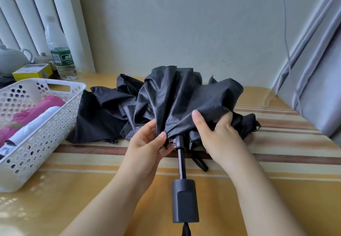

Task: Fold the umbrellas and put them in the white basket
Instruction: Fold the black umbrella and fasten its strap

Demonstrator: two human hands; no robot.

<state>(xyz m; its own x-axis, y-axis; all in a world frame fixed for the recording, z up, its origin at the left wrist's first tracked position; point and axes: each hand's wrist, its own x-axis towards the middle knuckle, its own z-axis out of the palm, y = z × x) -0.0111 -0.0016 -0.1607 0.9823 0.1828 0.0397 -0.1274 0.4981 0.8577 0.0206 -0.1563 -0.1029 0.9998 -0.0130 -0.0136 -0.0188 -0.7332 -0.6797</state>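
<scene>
Here both hands [147,141] [219,134] pinch black umbrella [184,95] fabric

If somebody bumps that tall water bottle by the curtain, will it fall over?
Probably, yes. The water bottle stands upright, tall and narrow, so a bump would likely tip it. It is clear plastic and seems only partly full, so likely light. Being round, it might roll along the table afterwards.
</scene>
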